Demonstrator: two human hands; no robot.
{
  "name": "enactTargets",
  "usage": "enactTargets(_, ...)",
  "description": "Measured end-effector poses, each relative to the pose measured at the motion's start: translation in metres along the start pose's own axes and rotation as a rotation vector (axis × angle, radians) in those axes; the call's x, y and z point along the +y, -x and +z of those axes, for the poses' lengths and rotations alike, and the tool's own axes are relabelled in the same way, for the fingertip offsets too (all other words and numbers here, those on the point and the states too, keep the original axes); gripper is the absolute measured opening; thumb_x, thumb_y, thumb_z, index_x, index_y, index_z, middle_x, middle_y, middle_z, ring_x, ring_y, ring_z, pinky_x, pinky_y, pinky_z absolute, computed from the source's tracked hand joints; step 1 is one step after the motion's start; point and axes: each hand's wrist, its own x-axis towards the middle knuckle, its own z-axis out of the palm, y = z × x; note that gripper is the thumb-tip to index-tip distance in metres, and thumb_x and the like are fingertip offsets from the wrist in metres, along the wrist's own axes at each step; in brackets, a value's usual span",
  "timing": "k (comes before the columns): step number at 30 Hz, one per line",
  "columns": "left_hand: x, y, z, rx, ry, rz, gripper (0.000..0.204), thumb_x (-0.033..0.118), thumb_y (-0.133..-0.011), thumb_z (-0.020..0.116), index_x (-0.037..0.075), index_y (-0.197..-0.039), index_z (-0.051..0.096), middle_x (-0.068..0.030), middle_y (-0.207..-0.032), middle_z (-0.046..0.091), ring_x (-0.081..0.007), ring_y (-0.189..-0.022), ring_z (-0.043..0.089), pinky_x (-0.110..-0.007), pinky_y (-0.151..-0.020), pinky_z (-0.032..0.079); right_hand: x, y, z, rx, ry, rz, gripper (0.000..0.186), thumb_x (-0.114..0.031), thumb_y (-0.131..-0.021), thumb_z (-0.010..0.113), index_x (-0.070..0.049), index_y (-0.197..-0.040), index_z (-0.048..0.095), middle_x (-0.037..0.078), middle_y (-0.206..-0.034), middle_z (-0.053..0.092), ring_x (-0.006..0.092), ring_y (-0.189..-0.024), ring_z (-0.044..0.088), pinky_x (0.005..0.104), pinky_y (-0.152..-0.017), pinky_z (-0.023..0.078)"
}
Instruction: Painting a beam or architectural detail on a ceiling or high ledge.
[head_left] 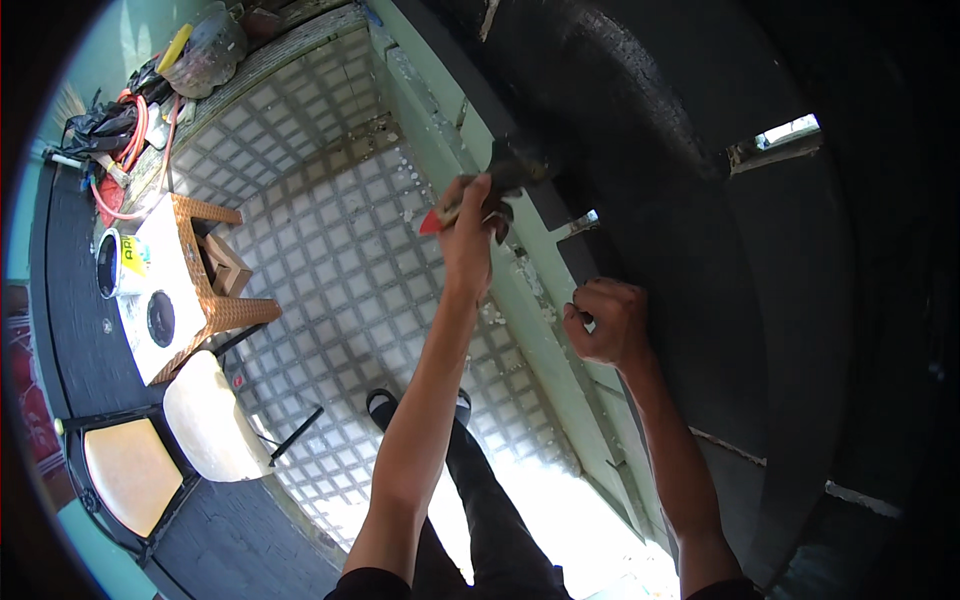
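Note:
My left hand (470,225) is wrapped round a paintbrush (436,218) with a red-tipped handle; its dark, paint-covered bristles (518,168) are at the edge of a black-painted wooden surface (660,230) that fills the right side. Pale green boards (535,300) run along this surface's left edge. Lower down, my right hand (608,320) is curled into a fist beside that edge; whether its fingers grip anything is hidden.
On the left, a woven-edged table (198,320) bears a paint bucket (134,262) and a container of dark paint (160,320). Two chairs (205,410) stand below it. A cluttered ledge (250,75) lies at upper left. My feet (380,405) are on the tiled floor (320,260).

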Motion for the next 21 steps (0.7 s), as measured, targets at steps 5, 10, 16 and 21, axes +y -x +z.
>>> enactTargets(5, 0.025, -0.007, 0.027, -0.118, 0.249, -0.081, 0.014, 0.025, -0.098, 0.062, 0.012, -0.105, 0.062, -0.0014, -0.1, 0.071, -0.0088, -0.088, 0.063, -0.024, -0.069, 0.045, 0.002, 0.001, -0.002, -0.017, 0.016, 0.004, 0.025, -0.008, -0.071, 0.066, -0.006, -0.055, 0.048, 0.01, -0.054, 0.049, 0.0298, -0.049, 0.053, 0.0394, -0.047, 0.041)
enactTargets(10, 0.011, -0.051, 0.038, -0.217, 0.246, -0.021, 0.02, 0.029, -0.099, 0.063, 0.012, -0.109, 0.063, -0.0022, -0.103, 0.072, -0.0091, -0.091, 0.065, -0.023, -0.072, 0.046, -0.003, -0.003, 0.0, -0.003, -0.013, 0.008, 0.024, -0.008, -0.072, 0.066, -0.006, -0.056, 0.048, 0.01, -0.056, 0.05, 0.0297, -0.05, 0.054, 0.0395, -0.047, 0.041)
enactTargets(16, -0.007, -0.045, -0.026, -0.105, 0.097, -0.033, 0.017, 0.026, -0.099, 0.062, 0.01, -0.102, 0.064, -0.0012, -0.1, 0.072, -0.0083, -0.081, 0.062, -0.024, -0.065, 0.044, -0.001, 0.001, -0.003, -0.047, 0.029, 0.029, 0.019, -0.008, -0.071, 0.067, -0.008, -0.059, 0.052, 0.008, -0.058, 0.055, 0.0287, -0.055, 0.06, 0.0392, -0.051, 0.047)
enactTargets(21, 0.037, -0.088, 0.058, -0.192, 0.36, 0.062, 0.027, 0.032, -0.097, 0.064, 0.009, -0.112, 0.067, -0.0012, -0.106, 0.073, -0.0126, -0.09, 0.065, -0.026, -0.078, 0.048, 0.0, 0.0, -0.009, -0.079, 0.036, 0.036, 0.018, -0.008, -0.07, 0.066, -0.008, -0.059, 0.052, 0.008, -0.058, 0.055, 0.0284, -0.054, 0.059, 0.0395, -0.051, 0.047)
